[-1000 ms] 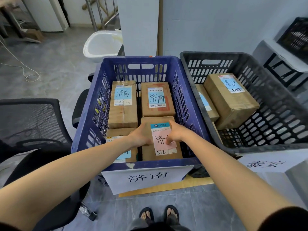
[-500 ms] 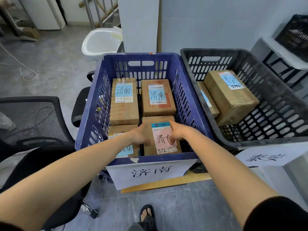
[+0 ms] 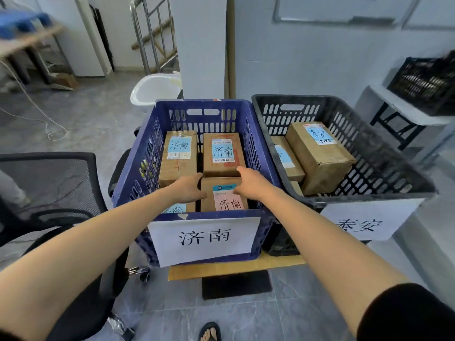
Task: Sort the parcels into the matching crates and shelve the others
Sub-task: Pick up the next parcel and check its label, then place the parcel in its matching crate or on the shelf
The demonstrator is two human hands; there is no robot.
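A brown parcel with a pink label (image 3: 225, 201) lies at the front right of the blue crate (image 3: 204, 104), which carries a white sign (image 3: 204, 238) with the same characters as the label. My left hand (image 3: 188, 189) grips the parcel's far left corner and my right hand (image 3: 251, 184) grips its far right corner. Three other parcels lie in this crate: two at the back (image 3: 176, 168) (image 3: 222, 168) and one with a blue label (image 3: 176, 209) at the front left, partly hidden by my left hand.
A black crate (image 3: 295, 99) with its own sign (image 3: 364, 223) stands to the right and holds two parcels (image 3: 322, 163) (image 3: 285, 156). A black office chair (image 3: 49, 183) is at my left. A white tub (image 3: 155, 88) sits behind the blue crate. Another black crate (image 3: 423, 84) rests on a white table.
The pink-label parcel has settled lower at the crate's front right. Both hands have slid from its sides to its far corners. My view has pulled back and up.
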